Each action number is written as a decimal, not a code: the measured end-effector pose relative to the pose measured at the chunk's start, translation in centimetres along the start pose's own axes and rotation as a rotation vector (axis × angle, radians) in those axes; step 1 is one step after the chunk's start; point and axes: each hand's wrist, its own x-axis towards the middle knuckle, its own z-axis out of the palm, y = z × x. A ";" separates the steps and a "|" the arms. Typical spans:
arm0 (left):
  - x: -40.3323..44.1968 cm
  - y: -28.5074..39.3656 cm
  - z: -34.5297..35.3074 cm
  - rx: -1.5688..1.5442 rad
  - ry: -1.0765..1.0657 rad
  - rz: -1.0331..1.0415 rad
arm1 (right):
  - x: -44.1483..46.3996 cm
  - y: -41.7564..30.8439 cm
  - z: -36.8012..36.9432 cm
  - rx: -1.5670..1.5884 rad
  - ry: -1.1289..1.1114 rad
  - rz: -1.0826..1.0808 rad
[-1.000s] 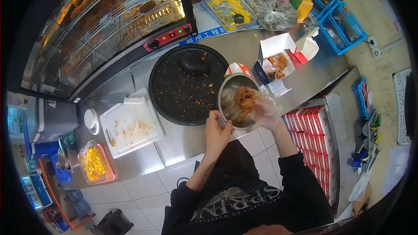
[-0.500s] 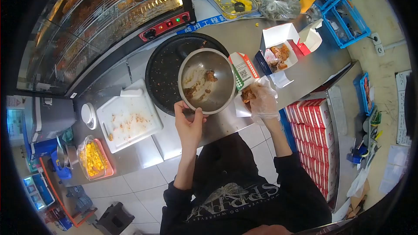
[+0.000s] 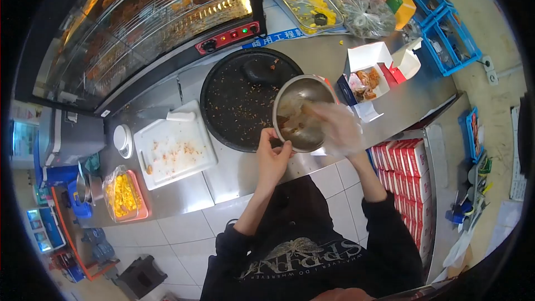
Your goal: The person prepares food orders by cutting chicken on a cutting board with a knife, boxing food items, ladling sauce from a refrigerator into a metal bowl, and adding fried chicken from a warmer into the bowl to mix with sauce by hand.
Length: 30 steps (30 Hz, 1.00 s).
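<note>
My left hand grips the near-left rim of a metal bowl, which is held above the counter. Inside the bowl are brown pieces of food and a smear of pale sauce. My right hand, in a clear plastic glove, reaches over the right side of the bowl with its fingers inside. Motion smears those fingers, so what they hold, if anything, cannot be made out. Behind the bowl, a red-and-white carton is almost wholly hidden. An open box with fried chicken pieces stands farther right.
A round black pan with crumbs lies left of the bowl. Beyond it are a white cutting board, a knife and a bag of yellow corn. A heated display case borders the counter's back; stacked red-and-white boxes stand below right.
My right hand has moved left from the carton into the bowl. The bowl and my left hand have shifted right, away from the pan and in front of the carton.
</note>
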 end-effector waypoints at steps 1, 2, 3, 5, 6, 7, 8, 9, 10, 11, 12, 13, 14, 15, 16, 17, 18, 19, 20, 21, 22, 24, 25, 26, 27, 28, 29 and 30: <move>-0.2 0.0 0.6 -0.036 -0.013 -0.023 | 0.9 -1.0 0.4 -0.008 0.012 0.008; -0.7 -0.3 1.2 -0.029 -0.029 -0.015 | 2.4 -2.3 0.5 -0.176 -0.350 0.255; -1.1 -0.7 1.6 -0.032 0.003 0.013 | 2.8 -2.4 0.7 -0.255 -0.506 0.383; -1.3 -0.3 1.9 -0.067 0.057 0.039 | 1.9 -2.2 2.3 -0.209 -0.578 0.451; -1.3 -0.1 1.9 -0.064 0.056 0.046 | 1.7 -2.8 2.7 -0.062 -0.483 0.412; -1.2 0.1 1.5 -0.055 0.019 0.025 | 1.9 -2.7 2.5 -0.116 -0.531 0.444; -1.1 0.3 1.2 -0.049 -0.013 0.004 | 2.6 -2.5 2.2 -0.111 -0.526 0.440; -1.1 0.3 1.4 -0.048 -0.007 0.004 | 3.2 -2.0 1.9 -0.167 -0.338 0.314; -1.1 0.4 1.9 -0.042 -0.031 0.039 | 3.3 -1.7 1.5 -0.220 -0.151 0.188; -1.0 0.5 2.2 -0.035 -0.058 0.080 | 2.9 -1.5 1.5 -0.217 -0.150 0.183; -0.9 0.7 2.0 -0.031 -0.058 0.089 | 2.4 -1.1 1.8 -0.158 -0.216 0.042; -0.8 1.0 1.7 -0.039 -0.044 0.108 | 2.0 -0.7 2.0 -0.103 -0.276 -0.100; -0.7 1.1 1.4 -0.045 -0.030 0.123 | 1.7 -0.3 1.9 -0.046 -0.338 -0.239; -0.9 1.2 1.3 -0.040 -0.032 0.127 | 1.9 -0.7 0.3 -0.106 -0.469 -0.273; -1.0 1.3 1.4 0.089 -0.017 0.165 | 2.4 -1.5 -0.9 -0.107 -0.466 -0.276; -1.1 1.8 1.5 0.220 -0.002 0.200 | 3.0 -2.5 -2.3 -0.095 -0.361 -0.122; -1.2 2.3 1.9 0.217 -0.001 0.201 | 3.2 -3.0 -3.0 -0.083 -0.259 0.028; -1.5 2.8 2.4 0.266 0.008 0.247 | 2.4 -2.0 -2.5 -0.031 -0.157 0.116; -1.7 3.3 2.8 0.319 0.012 0.293 | 1.6 -1.9 -2.0 -0.032 -0.157 0.121; -1.9 3.6 3.3 0.320 0.006 0.292 | 0.8 -2.1 -1.6 0.042 -0.176 0.153; -2.1 3.7 3.8 0.426 0.008 0.349 | 0.0 -2.2 -1.2 0.117 -0.195 0.185; -2.2 3.5 4.4 0.532 0.007 0.405 | -1.1 -2.5 -0.1 0.338 -0.235 0.405; -2.4 3.2 4.5 0.549 -0.013 0.358 | -1.5 -2.7 0.6 0.565 -0.275 0.624; -2.7 2.9 4.4 0.571 -0.038 0.306 | -1.8 -2.9 1.5 0.573 -0.271 0.637; -2.9 2.8 4.4 0.579 -0.048 0.293 | -2.2 -3.2 2.5 0.986 -0.158 0.770; -3.0 2.8 4.1 0.661 -0.040 0.276 | -2.5 -3.5 3.4 1.397 -0.023 0.886; -3.0 2.8 4.0 0.740 -0.034 0.263 | -2.2 -3.4 3.8 1.550 0.000 1.072; -3.1 2.8 3.7 0.745 -0.048 0.259 | -2.1 -3.4 3.6 1.552 0.016 1.079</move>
